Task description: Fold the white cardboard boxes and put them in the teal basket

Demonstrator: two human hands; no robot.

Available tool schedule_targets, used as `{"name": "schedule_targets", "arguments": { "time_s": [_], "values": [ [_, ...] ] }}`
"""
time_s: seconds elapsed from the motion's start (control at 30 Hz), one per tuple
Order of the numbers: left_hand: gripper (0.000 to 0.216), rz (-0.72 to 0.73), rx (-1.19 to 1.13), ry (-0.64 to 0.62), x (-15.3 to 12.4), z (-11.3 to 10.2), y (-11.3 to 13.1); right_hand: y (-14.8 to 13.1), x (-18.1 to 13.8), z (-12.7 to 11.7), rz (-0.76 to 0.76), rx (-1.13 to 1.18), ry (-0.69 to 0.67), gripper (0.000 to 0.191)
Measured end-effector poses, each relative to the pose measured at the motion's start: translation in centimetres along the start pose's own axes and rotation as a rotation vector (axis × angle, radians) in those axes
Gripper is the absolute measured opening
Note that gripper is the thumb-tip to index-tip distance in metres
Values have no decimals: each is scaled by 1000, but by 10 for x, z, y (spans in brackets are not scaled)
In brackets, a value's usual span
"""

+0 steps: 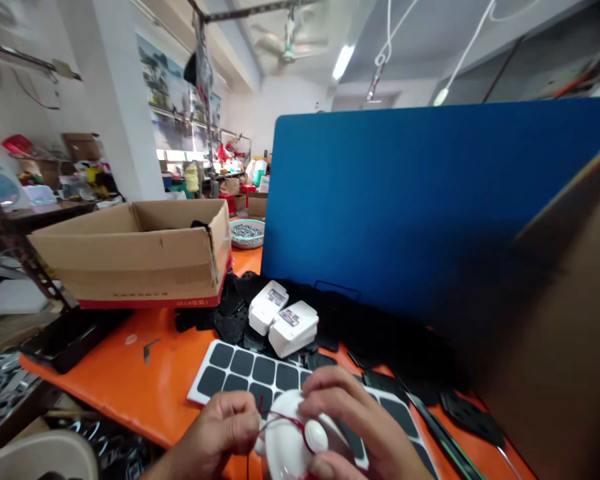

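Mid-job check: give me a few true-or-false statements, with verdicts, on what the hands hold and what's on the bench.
1. The left hand and right hand both grip a white rounded part with a thin red wire across it. True.
2. The table top is green. False: it is orange.
3. A sheet of black square pads lies flat on the table just beyond the hands. True.
4. The cardboard box stands right of the blue partition. False: it stands to its left.
5. Two white devices rest on a pile of black parts. True.
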State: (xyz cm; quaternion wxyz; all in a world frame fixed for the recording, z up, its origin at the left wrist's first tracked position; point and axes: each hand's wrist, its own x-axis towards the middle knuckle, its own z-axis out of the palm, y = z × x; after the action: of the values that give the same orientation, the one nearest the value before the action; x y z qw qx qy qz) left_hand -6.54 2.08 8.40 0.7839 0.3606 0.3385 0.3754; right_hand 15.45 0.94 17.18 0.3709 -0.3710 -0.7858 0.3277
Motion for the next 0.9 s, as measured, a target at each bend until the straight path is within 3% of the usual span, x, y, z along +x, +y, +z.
{"name": "schedule_targets", "arguments": {
  "time_s": [0.23,0.47,0.77,0.9],
  "values": [
    [49,-62,52,-55,-6,-1,0,-10,-9,3,26,56,14,18],
    [49,-83,11,-116,-3,3,13,-20,5,-3,44,108,19,14],
    [48,-146,22,-211,-9,28,47,-11,49,-23,378,603,-88,16],
    [51,-146,25,-255,-14,44,71,-18,61,-32,389,653,-121,18]
  ]
}}
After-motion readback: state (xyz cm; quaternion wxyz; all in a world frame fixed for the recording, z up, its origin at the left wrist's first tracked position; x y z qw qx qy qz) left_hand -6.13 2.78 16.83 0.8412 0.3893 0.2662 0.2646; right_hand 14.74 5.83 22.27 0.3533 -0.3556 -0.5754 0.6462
